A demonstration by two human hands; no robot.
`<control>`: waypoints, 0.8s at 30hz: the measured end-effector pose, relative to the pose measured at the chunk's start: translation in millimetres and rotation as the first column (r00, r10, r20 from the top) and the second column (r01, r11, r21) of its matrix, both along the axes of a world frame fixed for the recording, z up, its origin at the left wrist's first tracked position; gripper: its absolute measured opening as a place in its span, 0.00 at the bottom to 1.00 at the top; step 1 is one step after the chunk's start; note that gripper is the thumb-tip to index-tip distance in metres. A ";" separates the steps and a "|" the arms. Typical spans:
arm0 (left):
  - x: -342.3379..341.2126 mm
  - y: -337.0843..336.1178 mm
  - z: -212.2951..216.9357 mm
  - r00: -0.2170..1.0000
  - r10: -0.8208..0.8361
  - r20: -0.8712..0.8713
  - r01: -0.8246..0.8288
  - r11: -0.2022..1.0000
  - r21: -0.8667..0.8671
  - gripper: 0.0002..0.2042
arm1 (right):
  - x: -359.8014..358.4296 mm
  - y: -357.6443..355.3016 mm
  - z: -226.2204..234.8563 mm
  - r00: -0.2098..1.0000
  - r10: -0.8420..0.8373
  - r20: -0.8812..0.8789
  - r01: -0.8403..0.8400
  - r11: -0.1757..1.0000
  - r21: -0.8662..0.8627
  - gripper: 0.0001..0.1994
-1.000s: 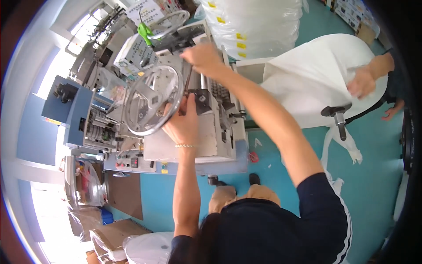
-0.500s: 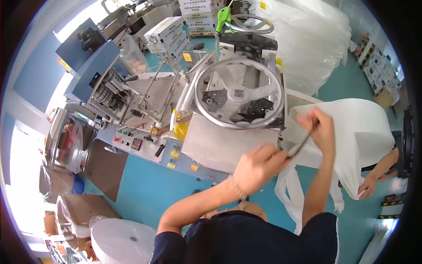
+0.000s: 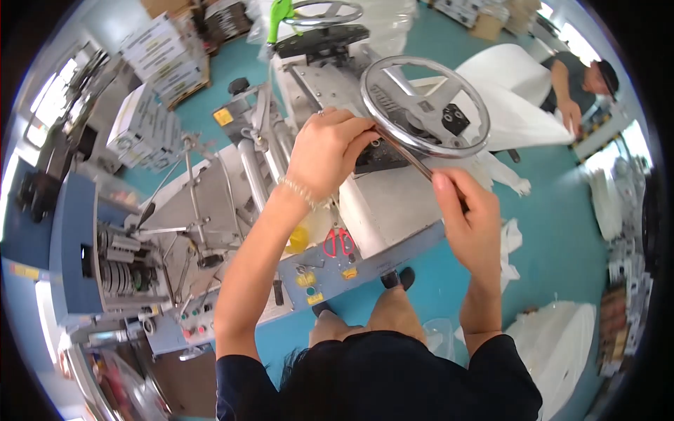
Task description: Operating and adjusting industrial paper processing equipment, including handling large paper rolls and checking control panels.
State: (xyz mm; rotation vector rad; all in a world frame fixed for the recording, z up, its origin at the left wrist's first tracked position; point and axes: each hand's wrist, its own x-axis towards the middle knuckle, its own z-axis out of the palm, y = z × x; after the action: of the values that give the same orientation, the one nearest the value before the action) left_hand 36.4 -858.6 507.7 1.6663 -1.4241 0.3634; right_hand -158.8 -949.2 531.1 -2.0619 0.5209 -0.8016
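Observation:
My left hand (image 3: 330, 151) is closed around the upper end of a thin metal rod (image 3: 415, 163), right at the near rim of a silver handwheel (image 3: 425, 105) on a grey machine (image 3: 393, 203). My right hand (image 3: 469, 210) pinches the lower end of the same rod, just in front of the wheel. The rod slants from upper left to lower right between both hands. A bracelet is on my left wrist.
Red-handled scissors (image 3: 340, 242) and a yellow object (image 3: 300, 238) lie on the machine's front ledge above a control panel (image 3: 309, 281). At the top right another person (image 3: 583, 81) handles white fabric (image 3: 502, 95). Cardboard boxes (image 3: 158, 56) stand at the upper left, white bags (image 3: 554, 344) at the lower right.
A second ago my right hand reached over the handwheel and my left rested below it. Both hands then came together on the thin rod, and now hold it against the wheel's near rim.

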 end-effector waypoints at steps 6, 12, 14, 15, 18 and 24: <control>22.7 4.9 -15.0 0.983 -0.153 -0.103 0.163 0.981 0.105 0.06 | 6.5 36.9 -3.2 0.987 -0.128 -0.096 0.127 0.992 -0.022 0.08; 27.5 -4.2 -17.9 0.986 -0.159 -0.045 0.164 0.980 0.117 0.06 | 19.2 29.9 -20.5 0.924 -0.377 -0.073 0.377 0.926 -0.014 0.13; 23.7 -6.5 -15.8 0.986 -0.157 -0.060 0.164 0.976 0.145 0.06 | 28.7 13.4 -35.6 0.875 -0.480 0.065 0.484 0.873 -0.067 0.14; 23.3 -7.7 -17.7 0.987 -0.150 -0.061 0.156 0.981 0.119 0.06 | 34.7 0.8 -41.8 0.817 -0.540 0.205 0.567 0.816 -0.112 0.15; 20.6 -4.4 -21.2 0.991 -0.127 -0.043 0.130 0.989 0.068 0.05 | 53.1 -40.5 -52.0 0.605 -0.686 0.403 0.765 0.641 -0.057 0.14; 7.4 -11.8 -26.0 0.988 -0.136 -0.074 0.135 0.991 -0.023 0.05 | 87.7 -117.7 -62.7 0.562 -0.808 0.174 0.827 0.544 -0.144 0.12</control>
State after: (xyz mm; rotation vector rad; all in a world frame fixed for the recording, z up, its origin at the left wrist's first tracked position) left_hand 43.9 -870.4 481.7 1.5432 -1.4642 0.2330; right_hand -71.1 -1066.9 468.4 -1.8915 1.4820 -1.5417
